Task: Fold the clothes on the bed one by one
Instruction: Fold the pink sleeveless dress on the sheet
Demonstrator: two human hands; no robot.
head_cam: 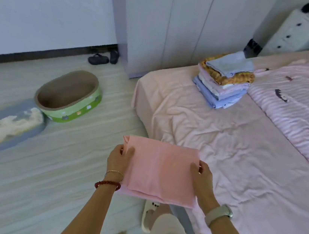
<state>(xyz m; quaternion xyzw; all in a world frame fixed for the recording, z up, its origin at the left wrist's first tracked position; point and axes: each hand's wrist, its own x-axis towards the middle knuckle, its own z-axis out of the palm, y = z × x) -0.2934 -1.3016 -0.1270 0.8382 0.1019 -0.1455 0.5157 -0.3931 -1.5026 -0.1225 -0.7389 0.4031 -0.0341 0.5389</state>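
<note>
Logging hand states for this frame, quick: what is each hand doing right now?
Left hand: grips the left edge of the folded pink cloth, thumb on top.
Right hand: grips the cloth's right edge, thumb on top.

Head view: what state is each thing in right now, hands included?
Pink garment: folded into a rectangle, held in the air by both sides.
Left hand: grips the garment's left edge.
Right hand: grips its right edge.
Stack of clothes: folded, piled on the bed.
Bed: sheet wrinkled.
Wardrobe: doors closed.
</note>
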